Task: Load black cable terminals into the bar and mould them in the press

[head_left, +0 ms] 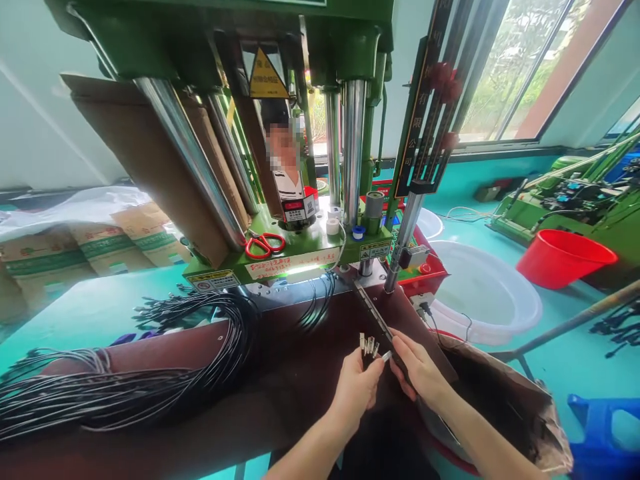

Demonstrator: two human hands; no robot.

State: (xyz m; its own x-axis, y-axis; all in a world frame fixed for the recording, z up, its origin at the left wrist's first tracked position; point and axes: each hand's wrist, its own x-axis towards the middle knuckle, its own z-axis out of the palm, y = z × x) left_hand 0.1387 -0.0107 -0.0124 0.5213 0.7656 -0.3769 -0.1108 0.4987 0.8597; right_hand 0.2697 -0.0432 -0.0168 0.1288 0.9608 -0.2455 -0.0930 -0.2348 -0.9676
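My left hand (353,385), closed in front of the press, grips a bunch of cable connectors (369,345); their metal ends stick up above the thumb and fingers. Close by on the right, my right hand (419,368) is closed on a long, narrow metal bar (373,308), which slants from the press bed down past my fingers. One light-coloured connector tip (387,356) shows between the two hands; I cannot tell which hand holds it. Several thin black cables (323,297) hang over the front edge of the press bed.
A green press (350,40) with steel columns stands ahead, red-handled scissors (265,245) on its ledge. Bundled black cables (200,373) lie left on the brown table (280,407). To the right are a paper-lined bin (543,427), a white tub (520,313) and a red bucket (565,260).
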